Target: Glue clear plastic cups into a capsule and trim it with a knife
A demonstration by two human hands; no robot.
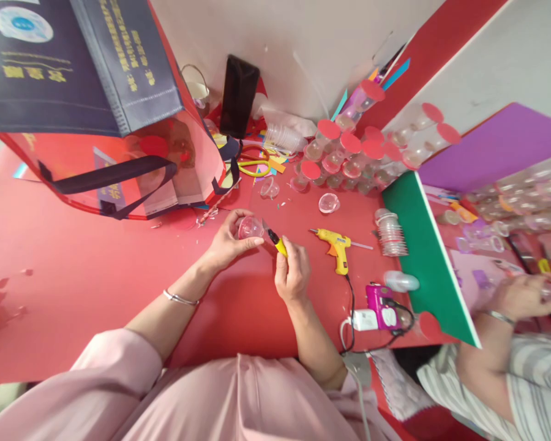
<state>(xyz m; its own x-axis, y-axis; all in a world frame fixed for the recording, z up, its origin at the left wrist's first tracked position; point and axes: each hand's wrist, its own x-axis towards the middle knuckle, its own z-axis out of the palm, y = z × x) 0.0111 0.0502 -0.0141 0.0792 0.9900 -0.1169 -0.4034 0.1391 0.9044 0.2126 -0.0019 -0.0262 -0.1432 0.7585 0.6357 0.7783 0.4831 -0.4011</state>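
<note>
A small clear plastic cup [250,228] is held in my left hand [229,239], fingers curled round its side and thumb along the near edge. My right hand [292,269] grips a yellow-and-black craft knife [278,242]. Its blade points up and left and meets or nearly meets the cup's right side; I cannot tell which. Beyond my hands, another clear cup [329,203] lies on the red table [239,306], with a clear plastic piece [269,188] to its left. To the right of my right hand lies a yellow hot glue gun [337,245] with a glue stick in it.
A large dark-blue and red bag [119,79] stands at back left. Scissors [254,165], a phone [239,95] and joined cups with red discs [349,153] are at the back. Right are stacked cups [391,233], a power strip [381,306], a green divider [427,257] and a co-worker's hand [523,297].
</note>
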